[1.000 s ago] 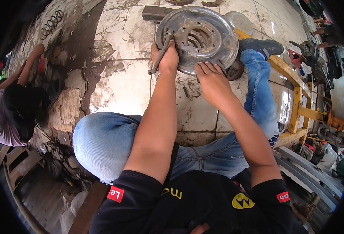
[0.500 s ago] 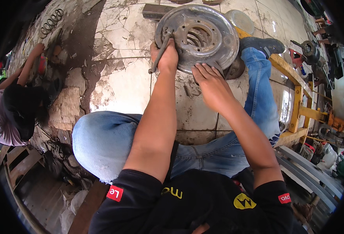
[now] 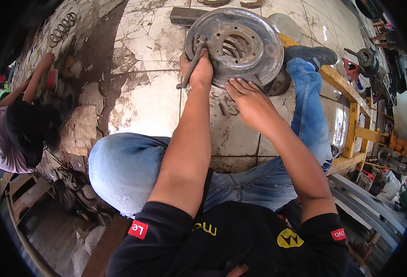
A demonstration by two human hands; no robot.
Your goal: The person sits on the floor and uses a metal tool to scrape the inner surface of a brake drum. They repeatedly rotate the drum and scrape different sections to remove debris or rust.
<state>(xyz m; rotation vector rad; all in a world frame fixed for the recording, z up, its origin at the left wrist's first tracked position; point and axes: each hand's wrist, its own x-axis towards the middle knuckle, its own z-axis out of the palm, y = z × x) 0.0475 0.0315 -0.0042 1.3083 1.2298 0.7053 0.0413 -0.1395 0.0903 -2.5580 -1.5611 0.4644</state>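
Note:
A round, worn metal backing plate (image 3: pixel 270 51), with a central opening and a ring of small holes, stands tilted before me. My left hand (image 3: pixel 199 68) is closed on its left rim; a rusty rod-like lever (image 3: pixel 192 69) fixed to the plate runs across that hand. The left fingertips are hidden behind the rim. My right hand (image 3: pixel 247 97) lies at the lower edge of the plate, its fingers fairly straight over a dark grey sheet (image 3: pixel 254 81) that looks like sandpaper, pressed to the metal. Most of the sheet is under the hand.
A dark metal block (image 3: pixel 185 16) and a round lid (image 3: pixel 284 27) lie behind the plate. To the right stands a yellow metal frame (image 3: pixel 351 124). Another person (image 3: pixel 21 124) works at the left near a coil spring (image 3: pixel 63 30). Small debris (image 3: pixel 226 109) lies on the tiles.
The lever's free end has shifted slightly, and my right hand has slid a little down and left along the plate's lower edge. The view has moved slightly; my left hand keeps its grip.

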